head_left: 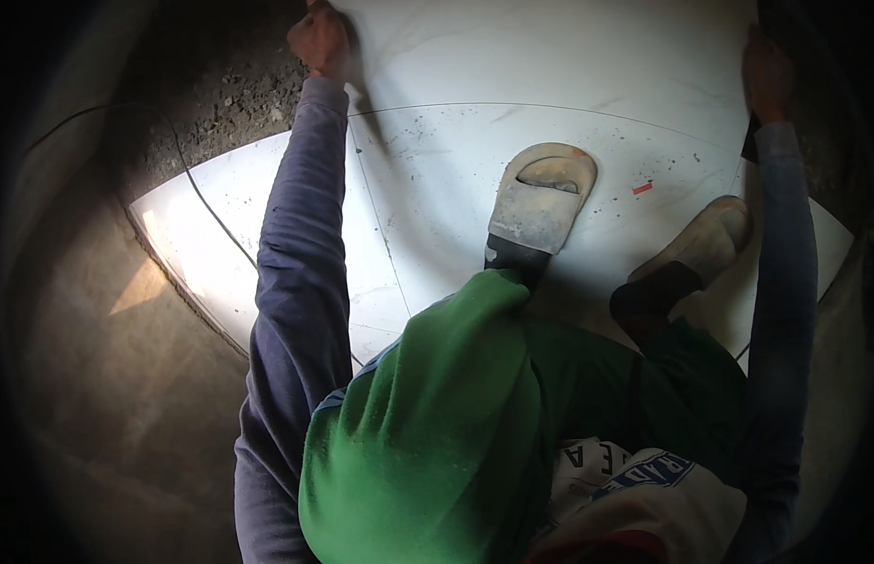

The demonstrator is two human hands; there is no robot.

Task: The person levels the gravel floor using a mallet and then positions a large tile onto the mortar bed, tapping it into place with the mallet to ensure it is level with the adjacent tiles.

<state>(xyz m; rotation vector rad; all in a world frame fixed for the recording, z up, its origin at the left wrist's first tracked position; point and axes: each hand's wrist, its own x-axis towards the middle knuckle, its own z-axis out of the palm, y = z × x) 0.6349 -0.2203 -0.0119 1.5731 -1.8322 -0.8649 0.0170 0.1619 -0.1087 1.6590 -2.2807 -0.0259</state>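
A large white tile (550, 52) with faint grey veining lies at the far side, its near edge meeting a row of white tiles at a thin curved seam. My left hand (321, 42) is closed at this tile's left edge, its fingertips partly cut off by the top of the picture. On the opposite side, my right hand (768, 75) grips the tile's right edge; shadow dims its fingers. Both arms reach straight forward in long blue-grey sleeves.
My sandalled feet (540, 202) rest on the laid white tiles (437, 188), which carry dirt specks. A small red piece (643, 189) lies there. Rough dark mortar (239, 103) borders the left side. A black cable (197, 188) crosses the left tile. Bare grey floor (126, 395) extends nearer.
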